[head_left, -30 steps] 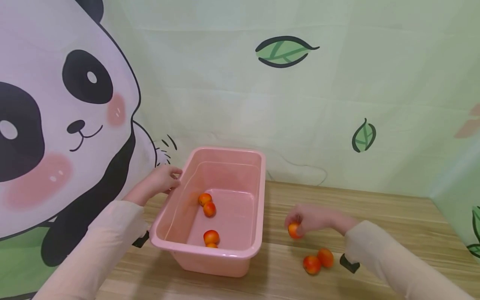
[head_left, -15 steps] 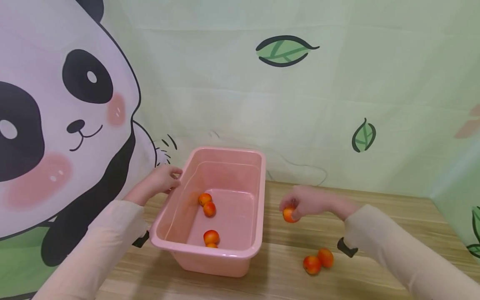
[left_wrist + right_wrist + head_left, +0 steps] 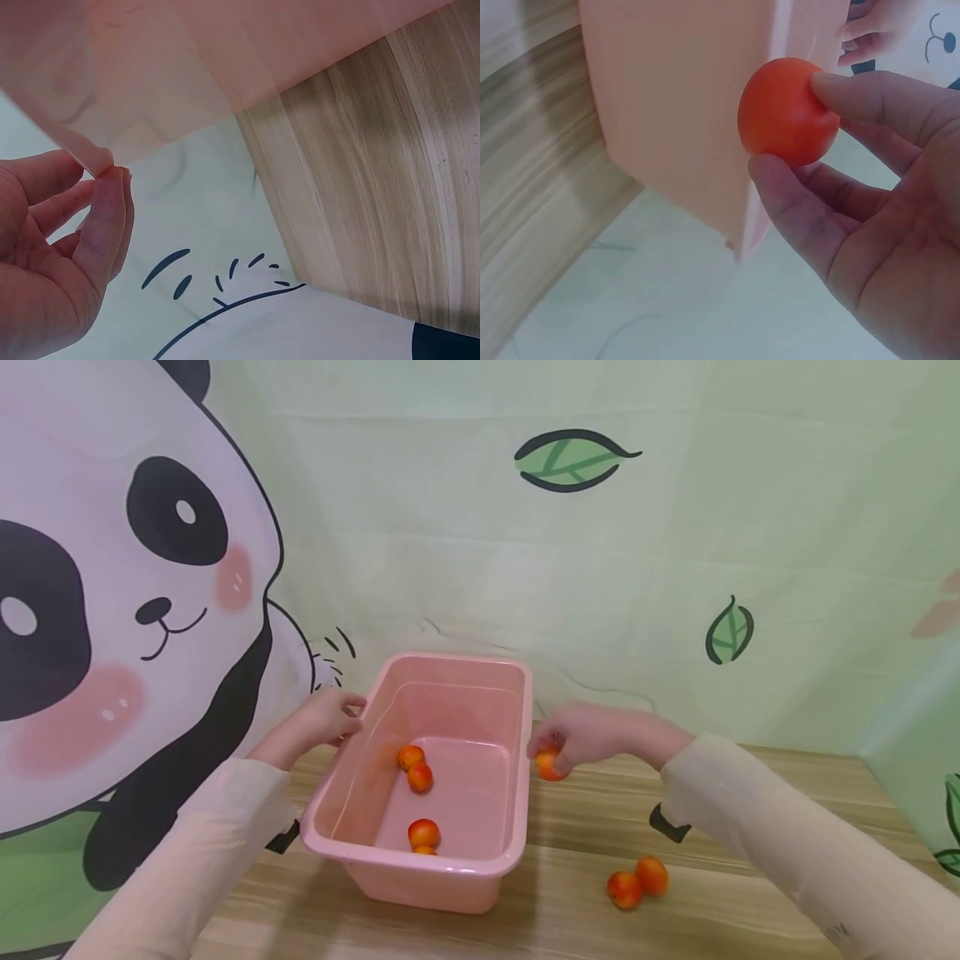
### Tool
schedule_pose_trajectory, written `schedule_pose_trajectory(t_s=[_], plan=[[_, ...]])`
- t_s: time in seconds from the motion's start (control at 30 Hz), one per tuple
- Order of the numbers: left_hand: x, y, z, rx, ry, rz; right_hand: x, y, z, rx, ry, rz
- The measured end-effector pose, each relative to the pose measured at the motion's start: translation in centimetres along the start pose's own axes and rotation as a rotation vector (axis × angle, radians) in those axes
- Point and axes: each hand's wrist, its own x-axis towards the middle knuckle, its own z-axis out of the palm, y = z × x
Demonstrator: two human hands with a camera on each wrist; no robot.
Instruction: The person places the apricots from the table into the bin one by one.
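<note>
A pink rectangular plastic tub stands on the wooden table. My left hand pinches the tub's left rim between thumb and fingers, as the left wrist view shows at the rim's edge. Just outside the right rim, my right hand holds a small round orange-red fruit, tomato-like, between thumb and fingertips. Inside the tub lie several similar fruits: a touching pair towards the back left, and another pair nearer the front, partly hidden by the front wall.
Two more orange-red fruits lie touching on the table, right of the tub. Behind the tub hangs a pale green cloth backdrop printed with a panda and leaves. A thin line or cord runs low along it.
My right hand has carried the fruit up and leftward from the table to beside the tub's right rim. My left hand and the tub have stayed in place.
</note>
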Motion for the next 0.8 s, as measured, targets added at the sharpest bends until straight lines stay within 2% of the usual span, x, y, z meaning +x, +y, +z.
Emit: schedule_pose_trajectory(t_s=[0.2, 0.4, 0.57, 0.8], plan=[[0.0, 0.2, -0.1, 0.002, -0.004, -0.002, 1.4, -1.4, -0.6, -0.002, -0.001, -0.028], [0.0, 0.2, -0.1, 0.009, 0.002, 0.006, 2.8, -3.0, -0.9, 0.015, 0.001, 0.015], [0.0, 0.2, -0.1, 0.010, 0.009, 0.010, 4.1, -4.1, -1.0, 0.000, -0.003, 0.017], [0.0, 0.1, -0.1, 0.006, 0.005, 0.006, 6.4, -5.4, -0.6, -0.012, -0.014, 0.051]])
